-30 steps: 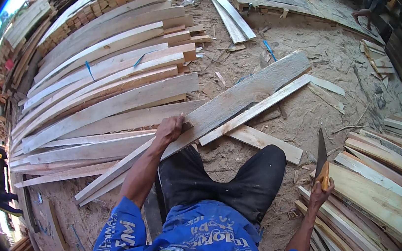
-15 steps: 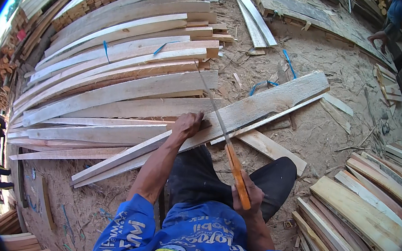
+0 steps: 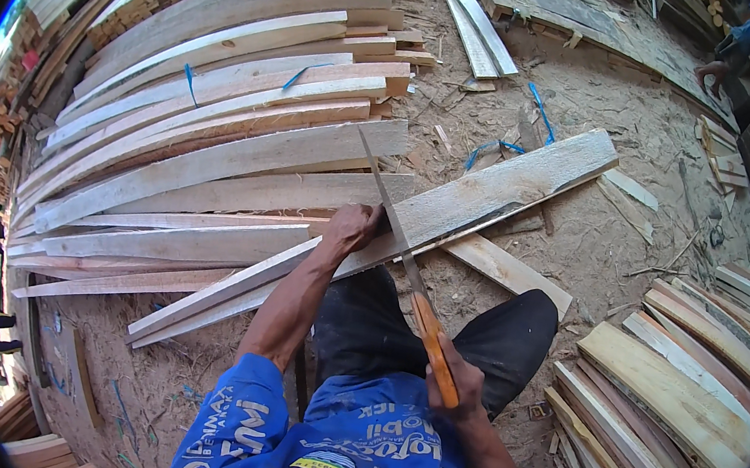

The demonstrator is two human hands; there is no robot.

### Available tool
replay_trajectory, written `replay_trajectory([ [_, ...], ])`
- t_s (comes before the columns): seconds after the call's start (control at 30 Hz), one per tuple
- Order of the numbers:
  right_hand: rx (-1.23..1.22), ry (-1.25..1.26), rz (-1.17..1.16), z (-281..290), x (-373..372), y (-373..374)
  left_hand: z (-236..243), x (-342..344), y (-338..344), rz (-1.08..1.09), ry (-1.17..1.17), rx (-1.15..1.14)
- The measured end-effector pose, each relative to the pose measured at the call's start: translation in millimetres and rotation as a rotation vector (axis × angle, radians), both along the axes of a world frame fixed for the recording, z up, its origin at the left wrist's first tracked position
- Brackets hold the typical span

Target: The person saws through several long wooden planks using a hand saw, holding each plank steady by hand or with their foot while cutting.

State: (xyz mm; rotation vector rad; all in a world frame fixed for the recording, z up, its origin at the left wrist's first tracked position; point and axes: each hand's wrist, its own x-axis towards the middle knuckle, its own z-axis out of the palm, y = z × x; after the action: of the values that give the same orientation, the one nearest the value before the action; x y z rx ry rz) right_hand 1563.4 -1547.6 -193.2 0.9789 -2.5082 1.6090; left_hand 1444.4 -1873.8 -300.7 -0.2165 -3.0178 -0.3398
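Observation:
A long pale wooden board [image 3: 510, 187] lies slantwise in front of my knees, from the lower left to the upper right. My left hand [image 3: 352, 229] is closed at its far edge, the fingertips hidden. Just right of that hand, a handsaw [image 3: 395, 218] crosses the board, its narrow blade pointing away and to the left. My right hand [image 3: 457, 377] is wrapped round the saw's orange-brown wooden handle, near my right thigh. Another long plank [image 3: 223, 311] runs along the board's lower left part. Under the board's near side, a short plank [image 3: 509, 272] rests on the ground.
Many planks lie in a broad stack [image 3: 219, 138] on the left, with blue straps among them. More boards [image 3: 662, 396] are piled at the lower right. A wooden platform [image 3: 593, 28] stands at the back, and another person [image 3: 738, 49] is at the far right.
The saw has slid back toward me and slightly left, with my right hand lower. The board has turned a little, and the strip along its near edge shows less. My left hand stays closed.

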Motion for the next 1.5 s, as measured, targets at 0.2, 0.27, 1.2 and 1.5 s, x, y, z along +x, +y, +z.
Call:
replay_trajectory([
  [0.2, -0.125, 0.06, 0.002, 6.6, -28.2, -36.0, 56.9, 15.7, 24.0, 0.477, -0.116, 0.298],
  [0.27, -0.168, 0.097, 0.011, 14.6, -23.0, -27.3, 63.6, 28.0, 28.1, 0.473, -0.004, 0.319],
  [1.2, -0.046, -0.031, 0.036, 22.2, 4.5, 22.8, 34.0, -27.1, 33.6, 0.716, -0.024, 0.128],
  [1.5, 0.002, -0.054, 0.021, 35.3, 41.5, 52.6, 33.1, -33.8, 25.8, 0.744, -0.079, 0.139],
])
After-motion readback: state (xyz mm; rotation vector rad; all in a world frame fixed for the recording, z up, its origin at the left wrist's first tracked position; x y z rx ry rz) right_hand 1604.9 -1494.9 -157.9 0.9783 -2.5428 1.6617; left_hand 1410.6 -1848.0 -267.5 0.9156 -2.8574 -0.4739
